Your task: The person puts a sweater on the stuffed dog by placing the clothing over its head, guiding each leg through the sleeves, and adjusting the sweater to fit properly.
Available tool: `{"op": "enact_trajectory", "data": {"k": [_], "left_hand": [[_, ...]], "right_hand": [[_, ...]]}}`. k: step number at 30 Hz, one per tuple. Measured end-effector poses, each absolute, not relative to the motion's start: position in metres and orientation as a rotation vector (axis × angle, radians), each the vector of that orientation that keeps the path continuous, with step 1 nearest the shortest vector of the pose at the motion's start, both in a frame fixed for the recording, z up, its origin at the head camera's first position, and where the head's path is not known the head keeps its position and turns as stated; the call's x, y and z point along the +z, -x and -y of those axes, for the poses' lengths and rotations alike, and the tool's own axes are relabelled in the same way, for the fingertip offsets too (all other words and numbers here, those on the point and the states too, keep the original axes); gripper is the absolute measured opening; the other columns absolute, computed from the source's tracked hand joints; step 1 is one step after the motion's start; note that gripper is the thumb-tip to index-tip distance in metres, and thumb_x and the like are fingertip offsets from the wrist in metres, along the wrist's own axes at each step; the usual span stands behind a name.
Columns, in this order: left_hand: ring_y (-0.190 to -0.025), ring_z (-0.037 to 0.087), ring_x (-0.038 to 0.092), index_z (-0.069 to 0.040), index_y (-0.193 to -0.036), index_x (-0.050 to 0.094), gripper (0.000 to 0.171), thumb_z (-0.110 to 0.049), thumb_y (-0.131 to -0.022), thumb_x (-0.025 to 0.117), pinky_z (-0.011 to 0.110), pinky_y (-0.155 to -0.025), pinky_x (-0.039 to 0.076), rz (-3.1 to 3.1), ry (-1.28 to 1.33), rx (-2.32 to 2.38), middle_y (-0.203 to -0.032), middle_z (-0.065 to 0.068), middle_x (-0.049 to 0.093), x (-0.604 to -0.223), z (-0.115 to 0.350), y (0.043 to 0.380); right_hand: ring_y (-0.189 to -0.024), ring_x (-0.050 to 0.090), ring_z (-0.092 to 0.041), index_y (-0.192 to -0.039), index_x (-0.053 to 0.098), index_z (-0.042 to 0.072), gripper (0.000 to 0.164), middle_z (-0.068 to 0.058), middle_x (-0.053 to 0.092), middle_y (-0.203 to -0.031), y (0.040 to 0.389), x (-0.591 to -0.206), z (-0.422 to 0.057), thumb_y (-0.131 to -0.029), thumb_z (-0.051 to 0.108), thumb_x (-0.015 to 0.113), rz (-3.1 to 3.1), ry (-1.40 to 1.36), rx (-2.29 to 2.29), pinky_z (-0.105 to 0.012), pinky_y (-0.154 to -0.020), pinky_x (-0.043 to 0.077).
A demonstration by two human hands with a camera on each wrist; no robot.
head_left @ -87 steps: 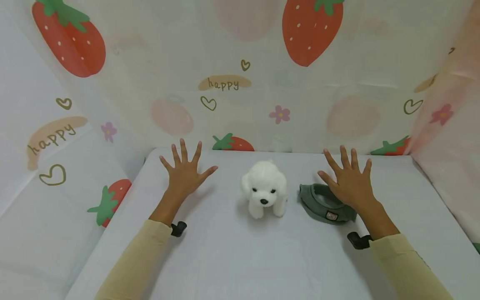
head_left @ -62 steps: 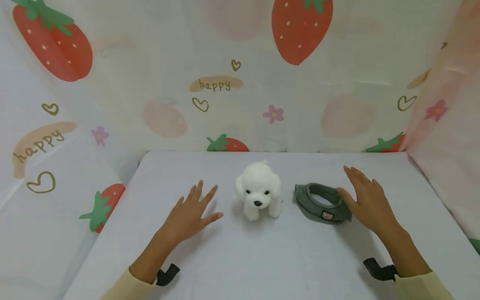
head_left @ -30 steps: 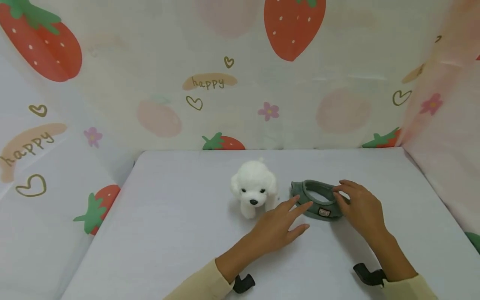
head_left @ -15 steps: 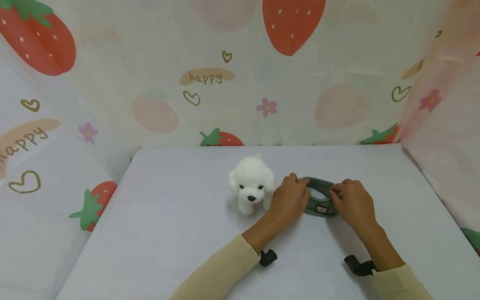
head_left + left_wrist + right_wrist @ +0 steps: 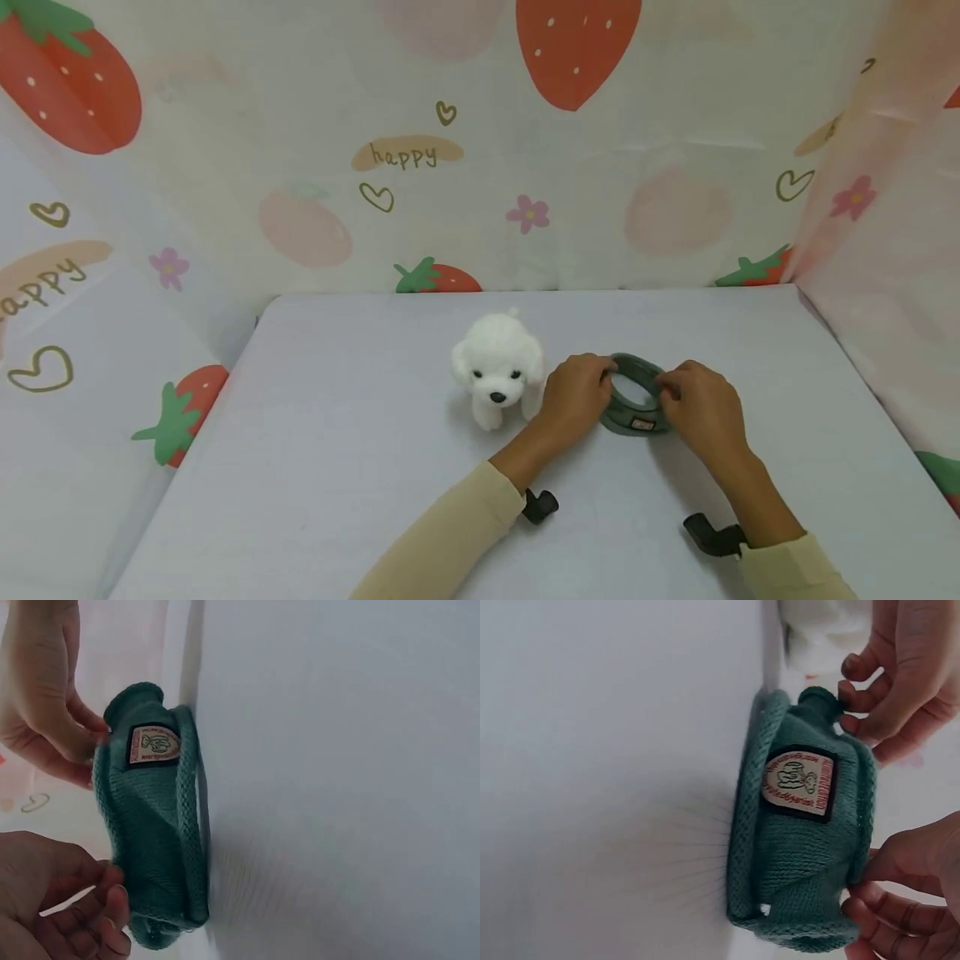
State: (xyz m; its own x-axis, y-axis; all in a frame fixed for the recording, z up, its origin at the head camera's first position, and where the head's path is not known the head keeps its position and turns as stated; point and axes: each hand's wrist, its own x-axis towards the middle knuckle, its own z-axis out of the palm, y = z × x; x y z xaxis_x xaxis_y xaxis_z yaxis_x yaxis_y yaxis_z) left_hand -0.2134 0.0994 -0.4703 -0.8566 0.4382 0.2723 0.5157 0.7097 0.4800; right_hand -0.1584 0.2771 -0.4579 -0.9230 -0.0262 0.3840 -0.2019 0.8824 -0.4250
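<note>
A small knitted green sweater [image 5: 621, 421] with a ribbed neck opening and a sewn-on badge [image 5: 801, 782] stands on the table. My left hand [image 5: 576, 396] pinches the left side of its upper rim. On the opposite side my right hand [image 5: 701, 408] pinches the rim between thumb and fingers. In the left wrist view, the sweater's lower hem [image 5: 193, 825] sits close along the white surface and the neck hole is spread between both hands. A white plush dog [image 5: 497, 367] stands just left of my left hand, facing me; part of its side is hidden behind that hand.
White cloth covers the table [image 5: 337, 467]. Behind it hangs a curtain [image 5: 577, 167] printed with strawberries, hearts and flowers, and similar cloth closes both sides. A black wrist mount [image 5: 712, 536] juts out below my right sleeve.
Both hands were spread open; my left hand has crossed rightward in front of the dog, and both hands now pinch the sweater's rim. The neck opening has become rounder, and the view has shifted slightly.
</note>
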Motion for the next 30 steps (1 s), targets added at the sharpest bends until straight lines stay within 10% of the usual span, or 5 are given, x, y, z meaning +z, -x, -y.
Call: {"op": "enact_trajectory", "data": {"k": [17,30], "left_hand": [[-0.061,0.002,0.045,-0.005,-0.115,0.077,0.026,-0.003,-0.093,0.063,0.009,-0.053,0.037,2.524,0.951,-1.007,-0.080,-0.003,0.059,-0.405,-0.081,0.179],[-0.064,0.005,0.050,-0.005,-0.113,0.078,0.026,0.000,-0.091,0.065,0.012,-0.053,0.037,2.317,0.878,-0.983,-0.082,-0.002,0.060,-0.355,-0.029,0.158]], "right_hand": [[-0.063,0.061,-0.021,-0.087,0.079,-0.005,0.017,-0.012,0.068,-0.083,0.137,-0.404,-0.267,-0.078,-0.016,0.070,2.336,-0.263,0.758,-0.008,-0.054,0.037],[-0.066,0.052,-0.009,-0.090,0.081,-0.001,0.021,-0.009,0.066,-0.084,0.133,-0.353,-0.226,-0.080,-0.013,0.065,2.201,-0.377,0.800,-0.013,-0.057,0.034]]}}
